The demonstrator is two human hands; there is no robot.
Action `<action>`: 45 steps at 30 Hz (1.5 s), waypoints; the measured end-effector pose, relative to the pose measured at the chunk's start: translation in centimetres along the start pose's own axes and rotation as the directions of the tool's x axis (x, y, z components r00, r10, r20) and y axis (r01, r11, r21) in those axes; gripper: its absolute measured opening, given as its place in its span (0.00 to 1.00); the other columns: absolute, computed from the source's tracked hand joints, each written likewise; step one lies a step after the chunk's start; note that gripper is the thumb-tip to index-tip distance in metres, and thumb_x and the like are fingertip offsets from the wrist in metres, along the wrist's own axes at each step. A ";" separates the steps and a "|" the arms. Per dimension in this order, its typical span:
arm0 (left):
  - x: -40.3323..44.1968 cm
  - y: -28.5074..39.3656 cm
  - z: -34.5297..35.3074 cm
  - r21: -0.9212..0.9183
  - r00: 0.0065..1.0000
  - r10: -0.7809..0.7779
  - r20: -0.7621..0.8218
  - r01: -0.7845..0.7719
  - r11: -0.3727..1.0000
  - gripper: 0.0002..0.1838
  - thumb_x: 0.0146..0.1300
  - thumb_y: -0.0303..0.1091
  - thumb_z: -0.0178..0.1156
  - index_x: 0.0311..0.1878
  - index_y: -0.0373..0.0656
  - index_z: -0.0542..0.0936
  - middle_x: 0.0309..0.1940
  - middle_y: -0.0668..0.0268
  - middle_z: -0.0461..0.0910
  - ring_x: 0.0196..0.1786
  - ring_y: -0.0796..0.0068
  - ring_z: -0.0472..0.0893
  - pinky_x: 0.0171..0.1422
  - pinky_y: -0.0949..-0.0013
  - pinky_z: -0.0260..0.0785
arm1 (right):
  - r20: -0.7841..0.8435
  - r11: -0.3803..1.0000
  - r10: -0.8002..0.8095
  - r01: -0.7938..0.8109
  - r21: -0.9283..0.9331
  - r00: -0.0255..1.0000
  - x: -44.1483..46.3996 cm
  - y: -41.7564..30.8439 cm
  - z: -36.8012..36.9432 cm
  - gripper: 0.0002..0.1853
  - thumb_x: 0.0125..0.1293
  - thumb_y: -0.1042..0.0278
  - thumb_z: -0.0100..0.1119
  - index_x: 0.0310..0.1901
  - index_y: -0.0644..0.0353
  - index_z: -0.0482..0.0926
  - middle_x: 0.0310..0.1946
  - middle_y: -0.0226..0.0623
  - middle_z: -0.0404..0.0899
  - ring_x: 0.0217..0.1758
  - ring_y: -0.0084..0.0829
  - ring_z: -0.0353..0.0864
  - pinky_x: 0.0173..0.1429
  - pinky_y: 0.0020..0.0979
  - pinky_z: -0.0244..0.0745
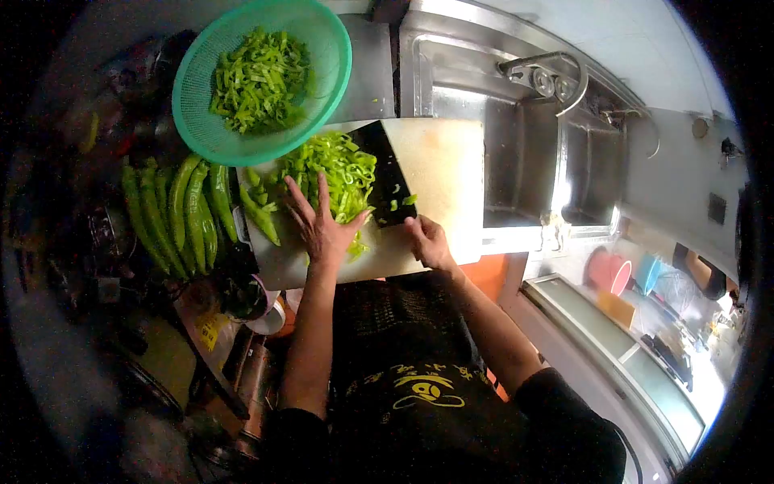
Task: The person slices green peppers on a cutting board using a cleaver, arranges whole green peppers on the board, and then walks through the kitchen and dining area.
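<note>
Sliced peppers [343, 165] are being touched by a splayed left hand [325, 235], a cleaver [384, 169] at three o'clock being gripped by the right hand [433, 242].

A hand could pass along the right edge of the white rectangular cutting board [447, 177], beyond the broad black-bladed knife [382, 165]. The round green mesh basket [326, 50] blocks the far-left corner; heaped, shredded green pepper [326, 171] obstructs the middle.
</note>
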State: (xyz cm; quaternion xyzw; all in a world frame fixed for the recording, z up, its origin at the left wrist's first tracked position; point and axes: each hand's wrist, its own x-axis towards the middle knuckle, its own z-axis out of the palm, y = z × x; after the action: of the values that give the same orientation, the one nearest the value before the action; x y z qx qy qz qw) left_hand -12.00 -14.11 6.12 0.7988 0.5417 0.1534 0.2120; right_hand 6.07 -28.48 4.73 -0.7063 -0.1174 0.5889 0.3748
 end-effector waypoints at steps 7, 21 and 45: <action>1.0 0.8 1.4 -0.013 0.998 -0.033 -0.056 0.032 0.999 0.59 0.43 0.60 0.78 0.79 0.56 0.60 0.80 0.42 0.42 0.79 0.35 0.50 0.77 0.32 0.45 | -0.034 0.977 -0.096 0.088 -0.197 0.995 -0.4 1.0 4.1 0.23 0.75 0.51 0.56 0.33 0.65 0.73 0.18 0.35 0.69 0.25 0.24 0.64 0.31 0.33 0.65; -1.8 1.0 2.6 -0.253 0.945 -0.079 -0.318 -0.004 0.968 0.38 0.49 0.37 0.77 0.67 0.46 0.77 0.70 0.45 0.61 0.73 0.43 0.62 0.75 0.46 0.58 | 0.132 0.988 -0.020 0.039 -0.147 0.991 -2.8 0.8 5.6 0.24 0.75 0.49 0.56 0.31 0.64 0.72 0.18 0.31 0.69 0.23 0.22 0.65 0.29 0.31 0.65; 22.5 -3.4 -6.2 -0.285 0.838 -0.046 -0.543 -0.132 0.949 0.30 0.60 0.45 0.70 0.66 0.51 0.79 0.74 0.48 0.60 0.73 0.42 0.64 0.74 0.47 0.60 | 0.000 0.779 -0.493 0.441 -0.446 0.870 1.2 -22.7 12.0 0.22 0.74 0.52 0.56 0.36 0.69 0.76 0.24 0.54 0.78 0.26 0.47 0.77 0.35 0.45 0.72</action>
State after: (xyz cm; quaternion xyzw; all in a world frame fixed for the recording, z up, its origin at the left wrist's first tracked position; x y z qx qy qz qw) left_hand -9.41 8.94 10.13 0.6909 0.5300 0.4616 0.1694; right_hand 1.62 -7.40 18.70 -0.7531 -0.3945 0.3941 0.3492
